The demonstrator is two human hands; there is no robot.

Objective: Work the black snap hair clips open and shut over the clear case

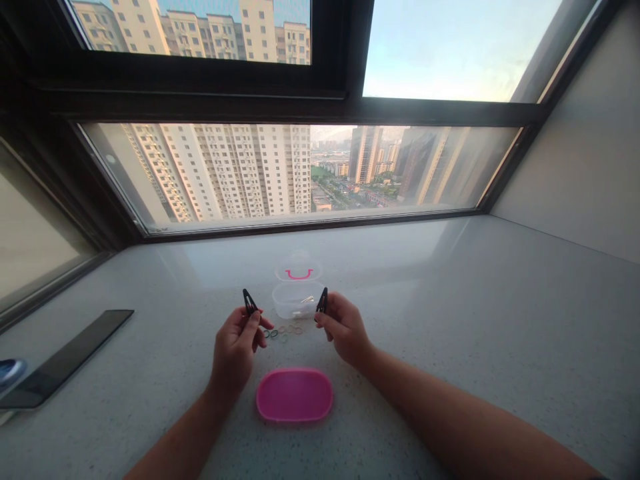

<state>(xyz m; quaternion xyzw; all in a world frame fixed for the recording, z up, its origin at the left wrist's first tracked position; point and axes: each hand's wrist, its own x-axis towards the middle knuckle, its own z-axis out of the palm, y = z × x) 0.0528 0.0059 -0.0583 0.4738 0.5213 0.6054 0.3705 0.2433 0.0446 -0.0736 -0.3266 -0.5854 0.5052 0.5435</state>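
Observation:
Pinched between the thumb and fingers of my left hand is a black snap hair clip, its narrow end pointing up. My right hand grips a second black hair clip the same way. Between and beyond the hands stands a clear plastic box with a few small light-coloured pieces inside. Several small hair ties in green and pale tones lie in front of the box. Nearer to me a pink oval lid rests on the sill.
Behind the clear box lies a clear lid-like piece with a pink handle. On the left is a dark flat tablet-like device beside a round blue object. A dark window frame borders the pale speckled sill.

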